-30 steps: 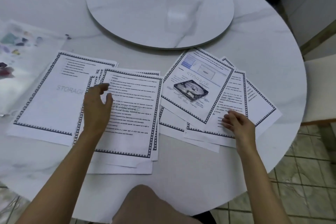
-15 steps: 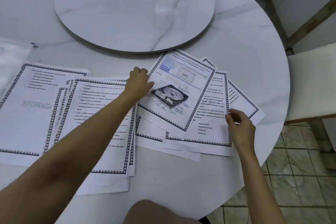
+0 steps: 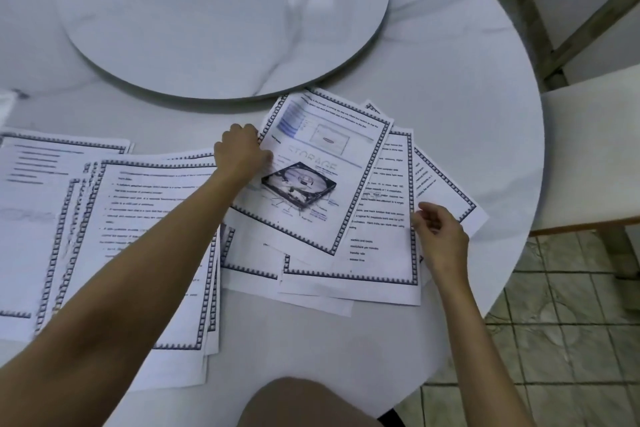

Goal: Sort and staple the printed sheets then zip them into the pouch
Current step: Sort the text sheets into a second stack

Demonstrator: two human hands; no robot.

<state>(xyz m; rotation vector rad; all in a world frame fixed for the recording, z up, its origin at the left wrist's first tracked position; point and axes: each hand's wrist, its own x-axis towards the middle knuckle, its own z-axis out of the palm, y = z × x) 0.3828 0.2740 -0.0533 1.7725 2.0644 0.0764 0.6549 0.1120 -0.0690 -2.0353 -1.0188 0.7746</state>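
Printed sheets with dark patterned borders lie spread over the round white table [image 3: 460,55]. On the right, a fanned pile is topped by a sheet with a hard-drive picture [image 3: 322,170]. My left hand [image 3: 240,154] reaches across and grips that sheet's left edge, thumb on top. My right hand [image 3: 438,239] pinches the right edge of a text sheet [image 3: 381,236] lower in the fan. A second stack of text sheets [image 3: 152,236] lies under my left forearm, and a sheet with a faint watermark [image 3: 27,218] sits at the far left. No pouch or stapler shows.
A large round turntable [image 3: 221,17] fills the table's middle beyond the papers. A white chair seat [image 3: 592,149] stands to the right past the table edge, over a tiled floor [image 3: 554,340]. My knee [image 3: 298,406] shows at the bottom.
My left hand left the middle stack and crossed right to the picture sheet's left edge, which it now grips. My right hand shifted slightly right along the fan. The view swung right.
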